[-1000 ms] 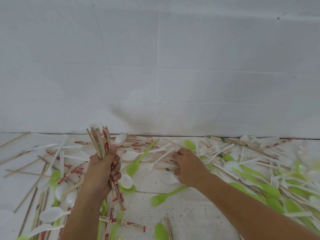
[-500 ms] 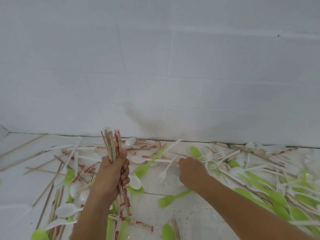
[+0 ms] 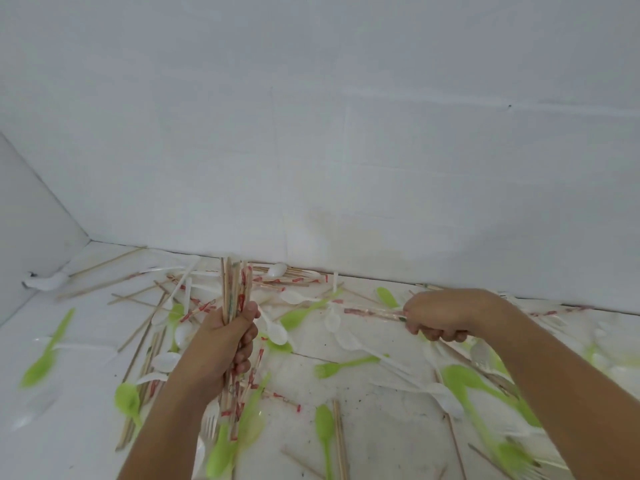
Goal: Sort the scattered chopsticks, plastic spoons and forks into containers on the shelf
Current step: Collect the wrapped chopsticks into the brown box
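Soft, even light is filling the scene, bright without being harsh, and nothing is glaring. A faint grey shadow is spreading low on the white wall (image 3: 346,133), just right of centre, while the shadows under the scattered cutlery are showing thin and pale. Motion blur is smearing the green cutlery (image 3: 464,379) at the lower right and the green utensil (image 3: 45,355) at the lower left. The chopstick bundle (image 3: 233,292) near the centre is looking sharper. The wall's base line is bowing toward the frame's edges.
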### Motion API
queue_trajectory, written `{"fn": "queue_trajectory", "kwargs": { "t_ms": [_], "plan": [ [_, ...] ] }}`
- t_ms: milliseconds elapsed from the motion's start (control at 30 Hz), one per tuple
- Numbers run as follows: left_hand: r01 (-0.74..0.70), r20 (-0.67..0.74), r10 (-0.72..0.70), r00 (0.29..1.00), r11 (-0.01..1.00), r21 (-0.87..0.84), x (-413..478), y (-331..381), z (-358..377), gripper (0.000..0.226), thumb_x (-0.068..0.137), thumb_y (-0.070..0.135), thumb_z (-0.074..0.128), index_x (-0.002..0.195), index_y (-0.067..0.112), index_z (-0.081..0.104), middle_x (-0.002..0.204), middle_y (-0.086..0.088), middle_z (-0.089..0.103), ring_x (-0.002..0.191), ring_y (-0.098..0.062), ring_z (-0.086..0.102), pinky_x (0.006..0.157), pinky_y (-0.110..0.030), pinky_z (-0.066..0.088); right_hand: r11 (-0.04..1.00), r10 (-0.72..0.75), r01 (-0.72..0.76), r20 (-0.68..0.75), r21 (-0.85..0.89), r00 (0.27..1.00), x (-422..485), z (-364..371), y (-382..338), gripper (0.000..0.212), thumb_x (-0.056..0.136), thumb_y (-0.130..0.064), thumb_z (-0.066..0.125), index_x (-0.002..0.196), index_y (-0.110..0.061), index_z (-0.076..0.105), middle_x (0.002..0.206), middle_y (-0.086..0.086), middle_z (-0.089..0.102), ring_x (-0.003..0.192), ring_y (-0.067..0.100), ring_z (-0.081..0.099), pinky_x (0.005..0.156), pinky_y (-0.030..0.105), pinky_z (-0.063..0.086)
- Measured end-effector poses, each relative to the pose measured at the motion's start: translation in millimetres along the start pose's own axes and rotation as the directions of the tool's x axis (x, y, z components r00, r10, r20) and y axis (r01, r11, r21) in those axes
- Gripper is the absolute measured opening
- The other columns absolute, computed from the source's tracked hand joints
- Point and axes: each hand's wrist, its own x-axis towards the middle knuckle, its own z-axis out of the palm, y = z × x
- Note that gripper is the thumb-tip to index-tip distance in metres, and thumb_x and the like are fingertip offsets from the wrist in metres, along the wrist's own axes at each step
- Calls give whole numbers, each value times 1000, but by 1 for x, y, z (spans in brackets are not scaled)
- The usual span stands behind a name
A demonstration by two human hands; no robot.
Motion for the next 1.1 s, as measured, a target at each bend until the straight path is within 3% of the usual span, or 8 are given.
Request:
{"fn": "queue_trajectory", "kwargs": {
  "t_ms": [100,200,300,433,700,833,1000,1100],
  "plan": [
    [-42,20,42,999,999,-18,-25,0,13,27,103,34,59,101,8,53,65,-5,43,44,-16,32,39,-24,31,866,-217,229,-79,445,973,5,5,7,14,68,-24,51,78,-17,45,56,0,38,42,14,29,44,22,22],
    [-95,55,94,994,995,24,-41,3,25,32,101,38,60,91,9,49,69,-7,46,46,-18,34,42,-25,33,454,-349,375,-226,808,910,8,21,3,17,58,-17,51,72,-14,42,57,5,33,44,16,29,45,25,25],
    [-142,83,138,987,988,52,-50,8,34,40,101,41,60,85,9,43,62,-3,43,46,-18,33,44,-26,32,45,-393,422,-372,905,841,0,38,-6,15,59,-17,56,66,-14,42,59,5,31,49,18,28,53,32,26],
    [-218,99,212,972,974,60,-49,10,40,41,97,39,68,85,6,46,57,-4,32,45,-18,25,42,-26,29,-180,-302,455,-489,872,818,-8,58,-34,36,79,-17,65,60,-18,35,57,4,28,49,20,26,55,33,28],
    [-259,55,255,965,963,77,-40,7,-21,31,95,41,70,95,11,64,55,-8,34,41,-19,30,45,-26,31,160,-260,702,-656,694,708,13,186,-75,52,83,-31,75,52,-10,39,53,11,29,56,23,30,62,32,33],
    [-236,65,232,971,969,75,-36,5,-62,38,93,41,71,97,4,61,55,-6,33,41,-19,28,43,-26,31,422,-232,677,-650,603,724,25,236,-74,40,73,-41,81,55,-8,65,57,12,61,57,16,55,62,24,44],
    [-242,111,233,966,967,79,-32,8,-85,36,96,41,73,95,6,62,55,-5,33,42,-19,29,45,-26,32,481,-104,694,-751,535,652,25,241,-91,34,86,-7,81,58,1,66,58,10,65,56,8,59,62,17,45],
    [-214,114,206,972,974,69,-28,7,-91,33,94,41,73,93,9,63,57,-5,33,46,-20,30,46,-27,32,410,-84,719,-762,561,642,30,240,-100,52,84,-19,82,59,17,54,58,21,59,54,10,57,63,17,47]
  ]
}}
